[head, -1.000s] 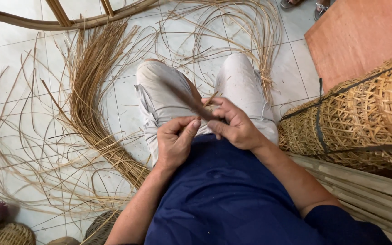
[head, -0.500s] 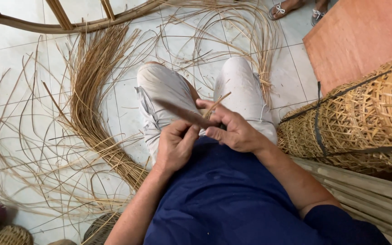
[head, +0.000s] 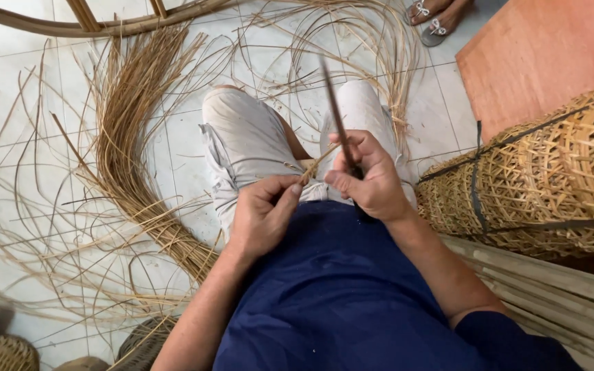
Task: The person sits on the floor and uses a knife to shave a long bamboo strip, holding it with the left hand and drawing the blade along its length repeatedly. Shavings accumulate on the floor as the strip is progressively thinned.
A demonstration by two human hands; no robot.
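I sit on a tiled floor with my knees in pale shorts ahead of me. My right hand (head: 369, 180) grips a long dark knife (head: 337, 117), its blade pointing up and away over my right knee. My left hand (head: 264, 213) pinches the end of a thin tan rattan strip (head: 316, 165) between thumb and fingers. The strip runs from my left fingers up to the blade by my right thumb. Both hands are close together above my lap.
A thick bundle of tan rattan strips (head: 132, 137) curves across the floor on my left, with loose strands spread around. Stacked woven baskets (head: 537, 185) lie at my right. An orange board (head: 544, 55) is at the far right, another person's sandalled feet (head: 434, 20) at top.
The knife has swung from lying low across my lap to standing upright and pointing away. My right hand has lifted and turned; my left hand keeps its pinch on the strip.
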